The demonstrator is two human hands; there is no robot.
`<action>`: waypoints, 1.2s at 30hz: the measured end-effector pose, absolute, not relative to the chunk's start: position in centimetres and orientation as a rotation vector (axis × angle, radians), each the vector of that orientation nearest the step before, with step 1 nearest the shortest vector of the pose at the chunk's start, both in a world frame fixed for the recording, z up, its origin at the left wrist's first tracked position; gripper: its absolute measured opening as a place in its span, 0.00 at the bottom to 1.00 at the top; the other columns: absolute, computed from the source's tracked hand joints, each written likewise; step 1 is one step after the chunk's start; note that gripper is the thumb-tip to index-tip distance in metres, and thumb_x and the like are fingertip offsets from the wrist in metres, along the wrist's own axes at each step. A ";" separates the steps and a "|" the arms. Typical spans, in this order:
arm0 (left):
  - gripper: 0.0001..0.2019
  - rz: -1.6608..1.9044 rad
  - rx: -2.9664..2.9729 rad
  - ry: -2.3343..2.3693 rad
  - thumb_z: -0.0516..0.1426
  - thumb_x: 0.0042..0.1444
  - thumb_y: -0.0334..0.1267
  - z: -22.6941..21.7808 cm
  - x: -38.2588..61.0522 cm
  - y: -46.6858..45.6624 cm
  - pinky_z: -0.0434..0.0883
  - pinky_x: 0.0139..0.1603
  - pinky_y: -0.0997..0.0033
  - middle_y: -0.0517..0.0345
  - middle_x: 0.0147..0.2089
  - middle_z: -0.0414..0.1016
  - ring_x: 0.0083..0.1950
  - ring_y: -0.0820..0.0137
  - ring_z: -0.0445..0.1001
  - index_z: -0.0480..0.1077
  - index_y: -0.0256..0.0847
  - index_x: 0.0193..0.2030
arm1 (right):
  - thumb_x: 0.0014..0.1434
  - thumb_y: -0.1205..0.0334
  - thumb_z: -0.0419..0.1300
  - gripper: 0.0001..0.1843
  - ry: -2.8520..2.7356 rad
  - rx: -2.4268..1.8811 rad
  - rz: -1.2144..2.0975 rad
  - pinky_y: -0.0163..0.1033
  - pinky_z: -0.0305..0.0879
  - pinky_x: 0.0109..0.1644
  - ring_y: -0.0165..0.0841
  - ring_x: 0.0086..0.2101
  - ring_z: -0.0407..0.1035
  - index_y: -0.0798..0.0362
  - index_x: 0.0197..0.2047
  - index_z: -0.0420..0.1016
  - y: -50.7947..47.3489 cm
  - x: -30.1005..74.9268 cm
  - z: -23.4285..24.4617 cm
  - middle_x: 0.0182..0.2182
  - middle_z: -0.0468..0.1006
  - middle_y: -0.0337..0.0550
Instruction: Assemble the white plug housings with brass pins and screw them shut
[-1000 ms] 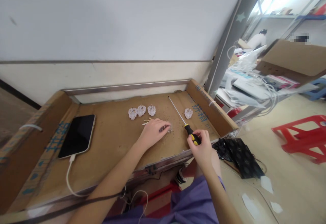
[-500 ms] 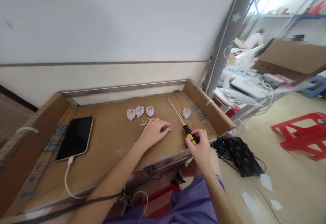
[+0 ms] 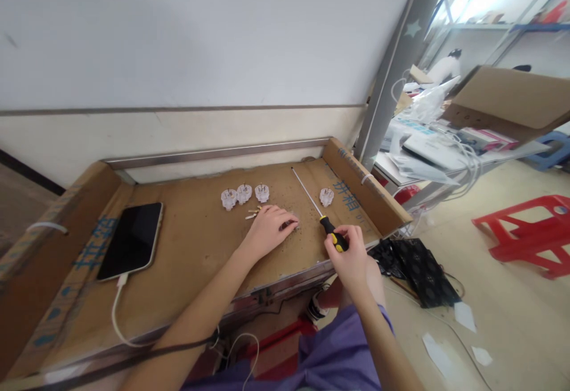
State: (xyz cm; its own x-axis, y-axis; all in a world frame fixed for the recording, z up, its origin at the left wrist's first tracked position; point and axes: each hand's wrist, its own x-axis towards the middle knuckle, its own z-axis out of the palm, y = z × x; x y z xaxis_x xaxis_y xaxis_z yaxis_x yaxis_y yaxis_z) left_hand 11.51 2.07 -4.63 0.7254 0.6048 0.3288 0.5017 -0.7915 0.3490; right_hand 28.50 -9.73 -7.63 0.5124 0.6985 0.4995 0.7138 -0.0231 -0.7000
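Note:
My left hand (image 3: 268,230) rests palm-down on the cardboard-covered bench (image 3: 200,242), its fingertips pinched on a small part I cannot make out. Just beyond it lie a few small brass pins (image 3: 252,212) and a row of three clear plastic plug pieces (image 3: 244,194). My right hand (image 3: 351,256) grips the black-and-yellow handle of a long screwdriver (image 3: 318,213), whose thin shaft lies on the bench pointing away. A fourth clear plug piece (image 3: 326,196) sits right of the shaft.
A black phone (image 3: 131,238) lies at the left with a white cable (image 3: 116,314) running off the front edge. Cardboard walls (image 3: 363,189) rim the bench. A grey post (image 3: 392,64), a cluttered table (image 3: 439,153) and a red stool (image 3: 528,234) stand at the right.
The view shifted slightly down and left a second ago. Both hands stay almost where they were, the left on the bench and the right on the screwdriver handle.

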 end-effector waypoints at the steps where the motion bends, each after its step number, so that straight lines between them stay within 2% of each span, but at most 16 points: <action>1: 0.06 0.631 2.704 0.865 0.54 0.61 0.37 -4.7 11.5 2.1 0.58 0.50 0.64 0.62 0.38 0.78 0.44 0.68 0.71 0.73 0.44 0.37 | 0.53 0.61 0.56 0.05 -1.196 -1.735 -0.020 0.37 0.60 0.39 0.32 0.33 0.64 0.52 0.33 0.64 -9.8 28.5 -7.6 0.31 0.64 0.38; 13: 0.04 0.666 2.655 0.929 0.57 0.59 0.38 -4.9 11.5 2.0 0.62 0.45 0.67 0.62 0.37 0.76 0.41 0.68 0.70 0.73 0.43 0.37 | 0.53 0.61 0.55 0.05 -1.229 -1.740 -0.010 0.39 0.62 0.40 0.33 0.33 0.64 0.53 0.33 0.65 -9.6 28.6 -7.5 0.32 0.65 0.40; 19: 0.03 0.692 2.644 0.972 0.57 0.57 0.36 -5.0 11.3 2.0 0.63 0.43 0.66 0.61 0.35 0.76 0.40 0.67 0.70 0.72 0.43 0.34 | 0.52 0.63 0.59 0.12 -1.393 -1.669 0.091 0.42 0.66 0.44 0.36 0.39 0.68 0.52 0.42 0.70 -11.4 29.3 -6.9 0.37 0.71 0.43; 22: 0.03 0.697 2.615 0.969 0.57 0.56 0.34 -5.0 11.3 1.9 0.64 0.43 0.67 0.61 0.34 0.76 0.39 0.67 0.70 0.72 0.42 0.33 | 0.54 0.63 0.60 0.13 -1.404 -1.598 0.106 0.39 0.67 0.43 0.34 0.39 0.69 0.51 0.44 0.70 -12.7 30.3 -4.5 0.38 0.73 0.42; 25: 0.04 0.699 2.590 0.952 0.56 0.55 0.32 -4.9 11.3 1.9 0.64 0.43 0.67 0.60 0.34 0.76 0.39 0.67 0.70 0.72 0.42 0.33 | 0.54 0.61 0.62 0.16 -1.301 -1.497 0.012 0.38 0.67 0.44 0.32 0.40 0.69 0.49 0.47 0.69 -12.7 31.0 -0.1 0.40 0.73 0.41; 27: 0.04 0.709 2.576 0.951 0.56 0.54 0.31 -4.9 11.3 1.9 0.65 0.43 0.68 0.60 0.35 0.76 0.39 0.67 0.70 0.73 0.42 0.33 | 0.51 0.62 0.65 0.13 -1.193 -1.272 -0.099 0.40 0.67 0.46 0.31 0.37 0.70 0.50 0.41 0.71 -11.5 31.0 3.3 0.36 0.73 0.40; 29: 0.05 0.724 2.565 0.956 0.57 0.53 0.30 -4.9 11.3 1.9 0.65 0.44 0.68 0.60 0.35 0.76 0.39 0.67 0.71 0.73 0.42 0.33 | 0.51 0.62 0.64 0.09 -1.175 -1.001 -0.054 0.44 0.65 0.50 0.34 0.41 0.70 0.52 0.35 0.70 -9.6 30.3 6.2 0.36 0.73 0.41; 30: 0.05 0.725 2.562 0.962 0.57 0.53 0.30 -4.9 11.3 1.9 0.65 0.44 0.68 0.60 0.35 0.76 0.39 0.67 0.71 0.73 0.42 0.33 | 0.52 0.62 0.64 0.10 -1.158 -0.886 0.125 0.43 0.67 0.47 0.33 0.39 0.71 0.51 0.37 0.68 -8.6 29.9 7.3 0.38 0.74 0.42; 32: 0.05 0.716 2.560 0.986 0.57 0.53 0.30 -5.0 11.4 1.8 0.64 0.45 0.67 0.61 0.35 0.77 0.40 0.67 0.71 0.73 0.43 0.33 | 0.54 0.62 0.62 0.09 -1.146 -0.789 0.414 0.37 0.68 0.32 0.29 0.24 0.69 0.51 0.36 0.65 -6.8 28.7 9.1 0.24 0.72 0.35; 34: 0.04 0.703 2.556 1.010 0.57 0.53 0.31 -5.0 11.4 1.8 0.64 0.45 0.66 0.61 0.35 0.77 0.40 0.67 0.71 0.73 0.43 0.32 | 0.54 0.63 0.62 0.09 -1.013 -0.723 0.405 0.31 0.56 0.18 0.24 0.15 0.57 0.52 0.29 0.63 -5.7 27.6 10.5 0.15 0.63 0.29; 36: 0.04 0.696 2.544 1.012 0.57 0.53 0.31 -5.0 11.3 1.8 0.64 0.45 0.66 0.61 0.35 0.77 0.40 0.67 0.71 0.73 0.43 0.33 | 0.53 0.64 0.60 0.11 -0.901 -0.663 0.356 0.30 0.47 0.14 0.23 0.13 0.51 0.51 0.25 0.60 -5.6 26.6 11.7 0.13 0.59 0.28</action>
State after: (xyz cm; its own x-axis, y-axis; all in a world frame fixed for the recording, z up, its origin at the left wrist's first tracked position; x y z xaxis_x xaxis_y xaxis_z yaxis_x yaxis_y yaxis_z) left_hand 11.33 1.78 -4.97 0.6314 0.7058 0.3212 0.5524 -0.7001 0.4524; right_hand 26.63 -5.55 11.72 0.5820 0.5455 0.6031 -0.0133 0.7480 -0.6636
